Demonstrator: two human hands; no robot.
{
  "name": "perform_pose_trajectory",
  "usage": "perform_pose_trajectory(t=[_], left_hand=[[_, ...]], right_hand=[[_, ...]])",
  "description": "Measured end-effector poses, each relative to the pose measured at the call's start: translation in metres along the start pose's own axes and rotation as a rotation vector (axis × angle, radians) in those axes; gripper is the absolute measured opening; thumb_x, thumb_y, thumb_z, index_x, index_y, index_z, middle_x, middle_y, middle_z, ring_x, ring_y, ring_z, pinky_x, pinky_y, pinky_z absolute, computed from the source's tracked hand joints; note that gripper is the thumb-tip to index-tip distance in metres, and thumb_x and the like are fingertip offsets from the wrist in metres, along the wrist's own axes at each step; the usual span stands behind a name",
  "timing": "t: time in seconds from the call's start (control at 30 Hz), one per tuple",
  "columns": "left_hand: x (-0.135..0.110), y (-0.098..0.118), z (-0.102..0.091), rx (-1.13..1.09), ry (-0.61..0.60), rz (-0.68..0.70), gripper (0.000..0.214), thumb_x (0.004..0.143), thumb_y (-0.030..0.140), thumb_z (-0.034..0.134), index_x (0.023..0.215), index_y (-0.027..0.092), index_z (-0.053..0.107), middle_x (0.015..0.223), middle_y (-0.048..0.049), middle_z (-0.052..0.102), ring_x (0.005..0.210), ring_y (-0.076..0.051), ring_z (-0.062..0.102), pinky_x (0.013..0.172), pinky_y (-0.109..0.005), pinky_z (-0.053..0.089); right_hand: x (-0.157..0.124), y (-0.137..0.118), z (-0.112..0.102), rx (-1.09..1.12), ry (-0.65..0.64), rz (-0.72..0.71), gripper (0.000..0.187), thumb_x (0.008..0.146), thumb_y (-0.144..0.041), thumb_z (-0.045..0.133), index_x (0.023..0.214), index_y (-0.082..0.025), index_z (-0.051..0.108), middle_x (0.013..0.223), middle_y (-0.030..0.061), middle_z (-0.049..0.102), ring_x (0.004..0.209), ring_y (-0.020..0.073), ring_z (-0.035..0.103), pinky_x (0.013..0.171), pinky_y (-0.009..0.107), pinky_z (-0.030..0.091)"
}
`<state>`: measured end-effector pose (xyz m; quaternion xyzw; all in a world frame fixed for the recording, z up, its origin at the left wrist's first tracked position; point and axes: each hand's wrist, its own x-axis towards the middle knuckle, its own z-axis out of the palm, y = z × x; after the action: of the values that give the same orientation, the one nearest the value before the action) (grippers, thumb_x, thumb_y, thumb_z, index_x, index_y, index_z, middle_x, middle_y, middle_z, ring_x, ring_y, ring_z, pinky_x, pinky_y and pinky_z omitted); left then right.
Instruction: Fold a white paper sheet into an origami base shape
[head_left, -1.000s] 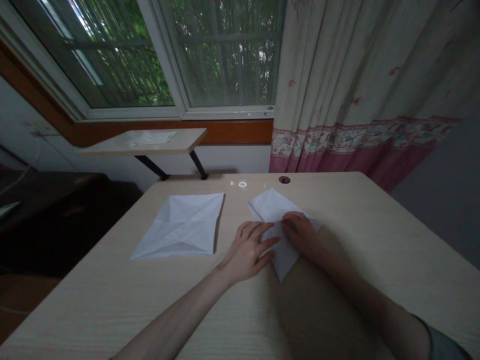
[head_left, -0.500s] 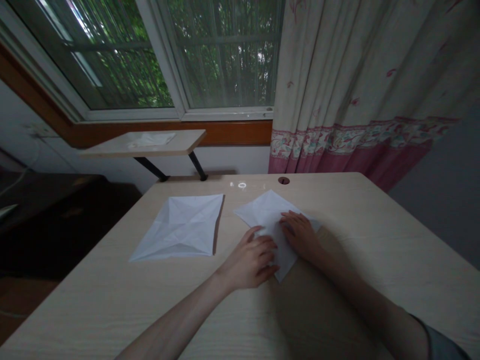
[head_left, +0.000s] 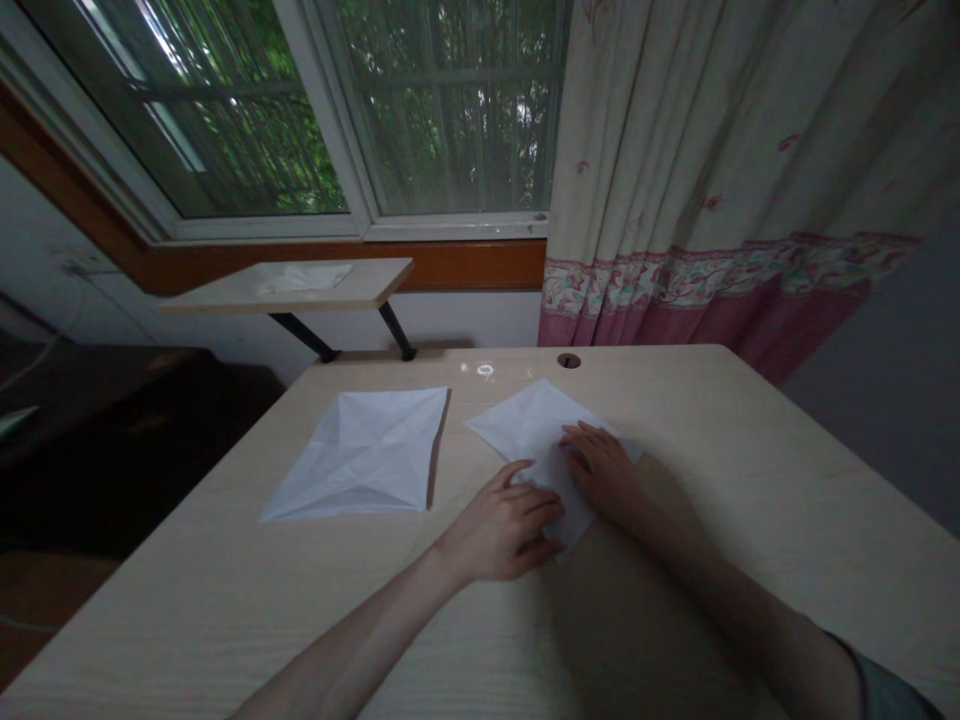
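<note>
A sheet of white paper (head_left: pixel 525 412), turned with one corner toward the window, lies on the desk under both of my hands. My left hand (head_left: pixel 514 528) rests over its lower left edge, fingers spread and slightly bent, thumb apart. Flat across the paper's right part is my right hand (head_left: pixel 604 470), with its fingers stretched out. Together my hands hide much of the sheet's right and lower parts, so I cannot make out its folds there. Left of them lies a second white paper (head_left: pixel 371 455), creased with lines that cross at its middle.
The pale wooden desk (head_left: pixel 225 590) reaches to the wall under the window. A small raised shelf (head_left: pixel 367 285) on black legs stands at the back left, with white paper or tissue (head_left: pixel 307 277) on it. A round cable hole (head_left: pixel 569 361) sits near the back edge. Curtains (head_left: pixel 660 200) hang behind.
My left hand has shifted slightly right and toward me along the paper's lower edge. My right hand stays where it was on the sheet. The creased paper at left has not moved.
</note>
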<state>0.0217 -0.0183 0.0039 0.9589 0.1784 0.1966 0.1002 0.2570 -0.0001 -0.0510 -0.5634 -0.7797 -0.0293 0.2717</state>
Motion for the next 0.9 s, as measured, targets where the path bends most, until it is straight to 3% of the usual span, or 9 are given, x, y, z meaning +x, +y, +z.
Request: perform_pose_trajectory(t=[0.27,0.57,0.9], left_hand=[[0.002,0.0,-0.006,0.132,0.05,-0.133,0.029,0.099,0.04,0.052,0.114,0.019,0.064,0.112,-0.0063,0.074,0.099,-0.021,0.071,0.115,-0.046,0.033],[0.002,-0.004,0.0,0.306,0.14,-0.315,0.034,0.101,0.043,0.047,0.116,0.018,0.064,0.115,-0.0081,0.073,0.099,-0.023,0.071,0.112,-0.048,0.033],[-0.001,-0.011,0.0,0.36,0.097,-0.349,0.045,0.09,0.058,0.06,0.116,0.021,0.065,0.121,-0.007,0.071,0.107,-0.027,0.065,0.112,-0.052,0.032]], right_hand=[[-0.002,0.002,0.0,0.005,0.051,-0.001,0.033,0.094,-0.018,0.047,0.12,-0.024,0.067,0.124,0.0104,0.07,0.118,0.0268,0.064,0.105,0.049,0.048],[0.001,-0.004,-0.005,0.063,0.064,0.048,0.036,0.092,-0.016,0.044,0.119,-0.021,0.068,0.118,0.0118,0.073,0.107,0.0267,0.069,0.097,0.045,0.053],[0.003,-0.01,-0.027,-0.005,-0.059,-0.001,0.038,0.088,-0.01,0.047,0.115,-0.021,0.07,0.114,0.0115,0.075,0.096,0.0282,0.073,0.087,0.045,0.056]])
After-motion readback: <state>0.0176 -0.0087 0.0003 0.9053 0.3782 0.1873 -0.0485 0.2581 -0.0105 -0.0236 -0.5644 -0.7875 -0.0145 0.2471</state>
